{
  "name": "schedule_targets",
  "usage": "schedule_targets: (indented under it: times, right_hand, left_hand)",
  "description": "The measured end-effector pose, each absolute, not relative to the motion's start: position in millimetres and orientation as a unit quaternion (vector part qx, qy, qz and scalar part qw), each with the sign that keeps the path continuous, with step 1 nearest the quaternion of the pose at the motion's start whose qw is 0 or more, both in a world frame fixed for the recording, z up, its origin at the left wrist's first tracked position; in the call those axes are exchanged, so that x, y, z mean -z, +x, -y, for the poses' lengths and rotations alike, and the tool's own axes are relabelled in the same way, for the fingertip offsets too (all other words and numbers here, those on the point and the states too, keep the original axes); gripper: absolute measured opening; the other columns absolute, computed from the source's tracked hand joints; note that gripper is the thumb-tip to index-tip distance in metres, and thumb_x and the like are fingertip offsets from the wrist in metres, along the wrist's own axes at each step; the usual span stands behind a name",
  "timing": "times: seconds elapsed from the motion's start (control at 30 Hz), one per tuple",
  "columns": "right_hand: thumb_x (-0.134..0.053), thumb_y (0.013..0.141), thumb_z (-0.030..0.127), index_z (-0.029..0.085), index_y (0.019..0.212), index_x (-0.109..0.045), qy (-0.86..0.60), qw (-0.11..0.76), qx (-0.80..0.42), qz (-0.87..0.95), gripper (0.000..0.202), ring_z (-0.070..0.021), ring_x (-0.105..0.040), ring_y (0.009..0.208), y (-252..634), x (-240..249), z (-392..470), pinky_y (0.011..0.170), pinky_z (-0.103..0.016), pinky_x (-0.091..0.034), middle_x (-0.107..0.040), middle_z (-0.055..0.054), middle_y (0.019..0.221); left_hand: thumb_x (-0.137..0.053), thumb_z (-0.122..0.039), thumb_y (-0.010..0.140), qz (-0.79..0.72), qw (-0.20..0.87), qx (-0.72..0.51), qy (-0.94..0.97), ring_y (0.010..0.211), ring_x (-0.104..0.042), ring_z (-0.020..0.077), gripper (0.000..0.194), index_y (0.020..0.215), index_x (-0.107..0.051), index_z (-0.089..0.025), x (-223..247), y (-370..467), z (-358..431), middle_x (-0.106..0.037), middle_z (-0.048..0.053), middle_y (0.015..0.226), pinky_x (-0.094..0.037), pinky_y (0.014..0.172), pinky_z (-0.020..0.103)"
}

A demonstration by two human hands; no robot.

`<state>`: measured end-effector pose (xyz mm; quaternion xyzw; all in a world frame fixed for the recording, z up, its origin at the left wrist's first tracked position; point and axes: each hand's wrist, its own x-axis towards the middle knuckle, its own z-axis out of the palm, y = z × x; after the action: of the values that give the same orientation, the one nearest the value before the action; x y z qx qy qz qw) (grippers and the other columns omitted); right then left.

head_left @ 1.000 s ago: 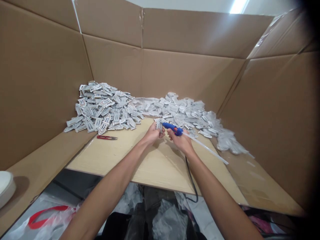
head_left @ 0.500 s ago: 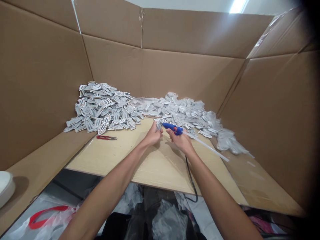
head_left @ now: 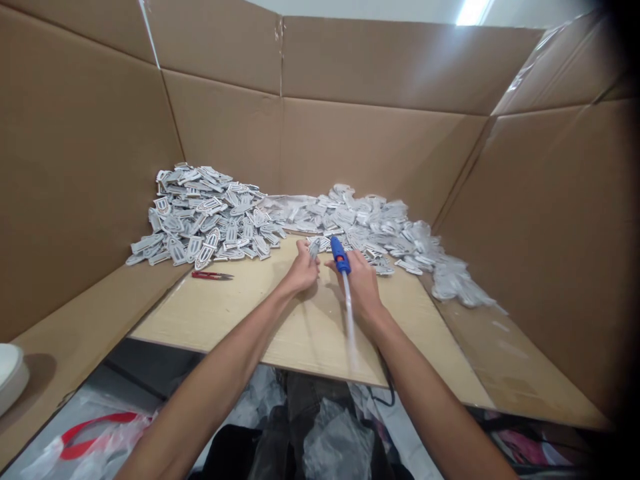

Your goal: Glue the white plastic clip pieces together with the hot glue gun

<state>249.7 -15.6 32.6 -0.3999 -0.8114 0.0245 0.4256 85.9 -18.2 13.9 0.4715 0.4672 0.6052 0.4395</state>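
Over the middle of the wooden board (head_left: 240, 319), my left hand (head_left: 302, 272) is closed on a small grey-and-white piece (head_left: 314, 249), pinched upright between thumb and fingers. Its exact kind is hard to make out. My right hand (head_left: 364, 283) grips a blue glue gun (head_left: 340, 253), its nozzle pointing away from me. A long translucent glue stick (head_left: 349, 313) sticks out of its rear, blurred at the end. The nozzle is apart from the held piece, just to its right. A dark cord runs down beside my right forearm.
A heap of grey-and-white pieces (head_left: 215, 220) lies back left, with red-handled thread snips (head_left: 212, 275) before it. Plastic-wrapped pieces (head_left: 370, 220) pile up back right. Cardboard walls (head_left: 380, 147) surround the board. A white round container (head_left: 13, 380) stands at far left; plastic bags are below.
The glue gun has swung away from the piece in my left hand. Its nozzle now points forward, and the glue stick trails toward me instead of to the right.
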Motion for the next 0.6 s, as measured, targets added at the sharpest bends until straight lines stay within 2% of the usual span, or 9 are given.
schedule_targets:
  times: [0.1,0.23,0.37,0.6]
  right_hand:
    - [-0.058,0.093,0.058,0.022,0.077,-0.061,-0.396,0.463,-0.068,0.79,0.04,-0.0231,-0.057,0.076,255,-38,12,0.072,-0.033,-0.043,-0.064,-0.008,0.082]
    - [-0.057,0.085,0.073,0.022,0.071,-0.061,-0.466,0.471,-0.176,0.728,0.053,-0.0212,-0.057,0.064,260,-45,7,0.064,-0.032,-0.042,-0.063,-0.004,0.067]
    - [-0.052,0.083,0.08,0.02,0.075,-0.065,-0.479,0.442,-0.256,0.714,0.063,-0.02,-0.06,0.06,263,-46,5,0.06,-0.031,-0.042,-0.066,-0.004,0.066]
    - [-0.05,0.084,0.08,0.02,0.069,-0.063,-0.476,0.389,-0.289,0.733,0.064,-0.0163,-0.055,0.053,265,-44,6,0.054,-0.028,-0.039,-0.061,-0.002,0.058]
  left_hand:
    - [-0.068,-0.015,0.083,-0.522,0.36,-0.602,0.484,0.063,-0.052,0.0104,0.031,0.095,-0.041,-0.024,-12,81,16,-0.056,-0.005,0.075,-0.037,0.064,0.02]
    - [-0.074,-0.023,0.078,-0.552,0.279,-0.605,0.501,0.06,-0.049,0.0112,0.022,0.074,-0.053,-0.019,-13,72,12,-0.055,-0.003,0.066,-0.034,0.059,0.021]
    - [-0.074,-0.025,0.076,-0.548,0.293,-0.62,0.479,0.06,-0.052,0.012,0.017,0.069,-0.062,-0.017,-16,69,7,-0.06,0.001,0.065,-0.037,0.058,0.022]
    - [-0.072,-0.017,0.072,-0.516,0.371,-0.631,0.445,0.052,-0.052,0.0112,0.009,0.07,-0.063,-0.015,-26,73,10,-0.062,0.002,0.061,-0.037,0.053,0.023]
